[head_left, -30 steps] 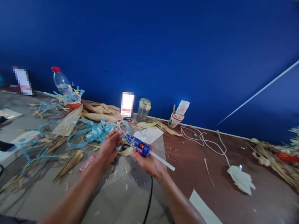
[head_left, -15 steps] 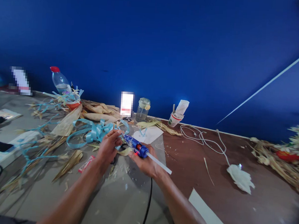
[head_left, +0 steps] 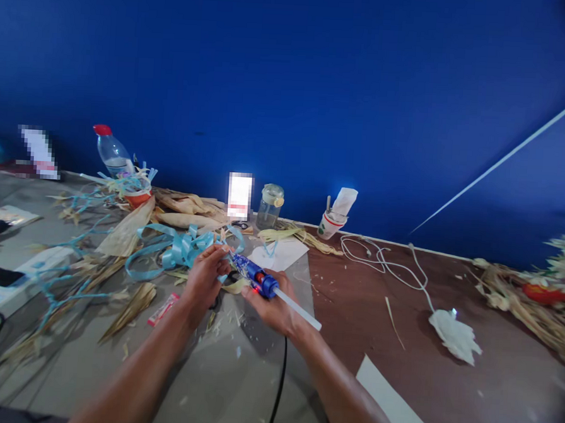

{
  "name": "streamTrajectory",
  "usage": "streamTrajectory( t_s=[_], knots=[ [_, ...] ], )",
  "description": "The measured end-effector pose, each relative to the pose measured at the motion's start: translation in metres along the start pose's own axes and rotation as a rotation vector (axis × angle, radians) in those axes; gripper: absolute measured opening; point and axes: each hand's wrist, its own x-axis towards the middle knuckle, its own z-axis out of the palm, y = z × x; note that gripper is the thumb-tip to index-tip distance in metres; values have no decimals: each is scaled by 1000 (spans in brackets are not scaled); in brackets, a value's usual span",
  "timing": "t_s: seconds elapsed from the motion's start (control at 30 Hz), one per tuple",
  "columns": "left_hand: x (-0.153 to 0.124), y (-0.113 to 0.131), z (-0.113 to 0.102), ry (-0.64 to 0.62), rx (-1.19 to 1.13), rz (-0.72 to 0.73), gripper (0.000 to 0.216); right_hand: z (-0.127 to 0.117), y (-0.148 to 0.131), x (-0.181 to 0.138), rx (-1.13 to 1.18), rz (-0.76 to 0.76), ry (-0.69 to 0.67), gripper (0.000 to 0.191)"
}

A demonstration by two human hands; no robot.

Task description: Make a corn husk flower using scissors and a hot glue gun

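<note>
My right hand (head_left: pixel 274 306) grips a blue glue gun (head_left: pixel 253 274) with a white glue stick (head_left: pixel 297 309) poking out of its back and a black cord (head_left: pixel 279 382) trailing toward me. Its nozzle points left at my left hand (head_left: pixel 206 277), whose fingers are pinched on a small light-blue piece I cannot make out. A loose heap of light-blue ribbon (head_left: pixel 174 249) lies just beyond my left hand. Both hands hover low over the grey part of the table (head_left: pixel 236 373).
Dried husks (head_left: pixel 130 229) and blue strips litter the left. Along the blue wall stand a red-capped bottle (head_left: pixel 110 152), a glass jar (head_left: pixel 269 207) and a paper cup (head_left: pixel 332 223). A white cable (head_left: pixel 384 261) and a white leaf shape (head_left: pixel 455 335) lie right, straw (head_left: pixel 533 300) beyond.
The glue gun and my right hand have drifted slightly left and toward me. My left hand stays pinched at the nozzle.
</note>
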Motion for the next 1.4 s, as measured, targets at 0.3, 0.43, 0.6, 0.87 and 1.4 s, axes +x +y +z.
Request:
streamTrajectory(
  t_s=[0.3,0.43,0.6,0.87,1.4],
  knots=[
    [0,0,-1,7,23,17,18,-1,-6,1,-100,18,-29,16],
    [0,0,-1,12,18,15,19,-3,-5,0,-74,13,-13,16],
    [-2,1,2,29,57,14,21,1,-4,1,-74,28,-11,16],
    [0,0,-1,16,34,29,17,-5,-2,-1,-46,12,-8,16],
    [0,-4,-2,15,104,93,20,3,15,-21,-640,63,-124,36]
  ],
)
